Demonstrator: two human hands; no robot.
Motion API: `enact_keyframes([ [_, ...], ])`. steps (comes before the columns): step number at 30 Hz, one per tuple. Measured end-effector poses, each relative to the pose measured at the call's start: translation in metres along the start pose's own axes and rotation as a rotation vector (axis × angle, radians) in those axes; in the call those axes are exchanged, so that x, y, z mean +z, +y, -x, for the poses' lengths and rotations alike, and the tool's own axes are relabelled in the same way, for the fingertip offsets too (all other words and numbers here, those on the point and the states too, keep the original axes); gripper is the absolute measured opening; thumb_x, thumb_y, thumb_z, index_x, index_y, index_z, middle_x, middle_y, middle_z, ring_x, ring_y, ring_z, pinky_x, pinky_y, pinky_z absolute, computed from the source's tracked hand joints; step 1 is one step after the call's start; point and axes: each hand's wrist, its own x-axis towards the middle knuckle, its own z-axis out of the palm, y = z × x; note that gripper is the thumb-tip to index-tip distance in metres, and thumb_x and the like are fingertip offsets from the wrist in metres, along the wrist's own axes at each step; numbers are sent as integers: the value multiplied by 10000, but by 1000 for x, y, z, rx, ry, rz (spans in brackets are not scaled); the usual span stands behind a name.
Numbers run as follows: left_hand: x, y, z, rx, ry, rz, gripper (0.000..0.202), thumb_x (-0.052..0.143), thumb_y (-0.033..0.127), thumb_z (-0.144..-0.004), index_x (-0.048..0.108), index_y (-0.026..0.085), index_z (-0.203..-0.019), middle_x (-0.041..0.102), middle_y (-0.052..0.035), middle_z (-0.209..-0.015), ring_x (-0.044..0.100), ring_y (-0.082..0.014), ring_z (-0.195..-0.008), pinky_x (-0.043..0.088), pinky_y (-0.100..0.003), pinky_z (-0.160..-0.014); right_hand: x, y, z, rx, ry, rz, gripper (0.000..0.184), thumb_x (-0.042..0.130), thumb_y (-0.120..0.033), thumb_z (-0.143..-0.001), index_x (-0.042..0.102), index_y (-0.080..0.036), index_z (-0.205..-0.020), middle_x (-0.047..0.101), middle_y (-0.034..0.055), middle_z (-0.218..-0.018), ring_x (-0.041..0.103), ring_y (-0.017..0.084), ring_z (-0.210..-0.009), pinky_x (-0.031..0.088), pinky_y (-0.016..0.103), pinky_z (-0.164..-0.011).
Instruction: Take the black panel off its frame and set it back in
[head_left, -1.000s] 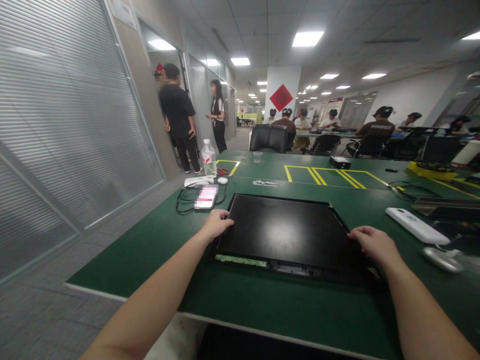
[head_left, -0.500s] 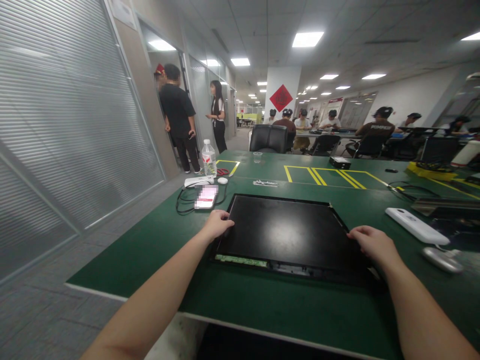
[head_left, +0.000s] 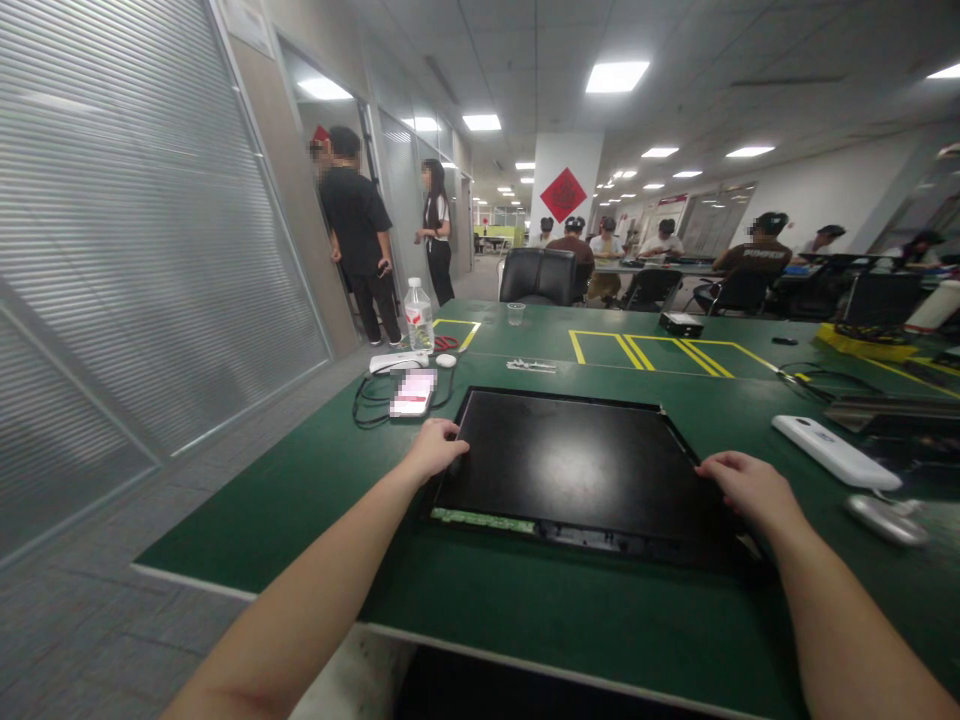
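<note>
The left hand (head_left: 435, 447) is clasping the left edge and the right hand (head_left: 750, 487) the right edge of the black display panel (head_left: 577, 465), which is lying flat on the green worktop (head_left: 525, 610), the 2 opposed grips seemingly steadying its wide, thin body evenly.

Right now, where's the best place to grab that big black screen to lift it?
Probably by its two side edges, coming in from left and right, where the left hand and right hand rest. The screen lies flat and wide on the table, so a grip on both sides should keep it level.
</note>
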Motion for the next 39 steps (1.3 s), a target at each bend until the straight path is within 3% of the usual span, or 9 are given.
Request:
enact_keyframes([
  [6,2,-1,0,0,-18,-14,112,731,149,-710,794,122,-799,708,-44,-747,666,-211,-746,521,-305,-756,3,6,-8,-7,-12,15,243,619,-438,-739,744,-235,-784,706,54,-652,622,225,-540,479,356,-578],
  [10,0,0,-1,4,-14,-63,357,712,167,-757,804,83,-1092,738,-83,-872,702,-240,-853,538,-326,-837,7,9,-10,-25,23,26,242,608,-434,-734,746,-237,-764,719,64,-677,639,236,-584,473,355,-598],
  [13,-1,-2,-2,29,-15,-142,477,740,211,-756,771,78,-1212,735,-136,-1085,703,-271,-996,540,-350,-936,9,10,-11,-64,73,47,223,611,-428,-726,737,-244,-731,719,77,-687,661,256,-660,472,352,-627],
  [18,-3,-6,-3,70,3,-237,533,752,255,-744,745,137,-1263,647,-151,-1275,675,-286,-1146,515,-379,-1062,12,13,-13,-54,89,47,220,611,-426,-730,736,-246,-737,728,86,-723,669,266,-701,474,359,-654],
  [24,-8,-7,-3,75,-15,-333,529,709,245,-796,704,121,-1310,668,-174,-1261,690,-296,-1129,517,-392,-1051,12,15,-13,-49,96,-8,255,592,-436,-725,749,-239,-763,739,84,-727,664,268,-700,468,366,-657],
  [28,-14,-9,-4,92,-17,-360,474,732,260,-782,733,132,-1238,705,-164,-1191,702,-310,-1112,534,-408,-1024,11,10,-8,-50,92,-11,264,583,-439,-728,752,-242,-774,755,80,-777,667,261,-715,469,371,-687],
  [31,-17,-8,-3,209,3,-325,422,751,282,-771,752,169,-1179,699,-143,-1199,681,-318,-1155,519,-438,-1054,10,9,-7,-51,91,-20,262,585,-433,-722,757,-243,-776,763,82,-800,668,261,-720,469,373,-693],
  [34,-18,-3,1,422,-7,-252,393,759,319,-791,751,211,-1169,678,-121,-1246,650,-307,-1202,488,-459,-1098,11,12,-10,-52,93,-21,256,592,-431,-716,757,-245,-776,767,80,-810,669,259,-719,469,374,-690],
  [39,-14,10,11,685,-293,-139,271,774,315,-832,781,229,-1090,718,-95,-1187,682,-255,-1130,502,-398,-1053,13,17,-15,-78,105,-17,253,602,-433,-708,757,-246,-780,773,73,-818,674,265,-729,467,375,-688],
])
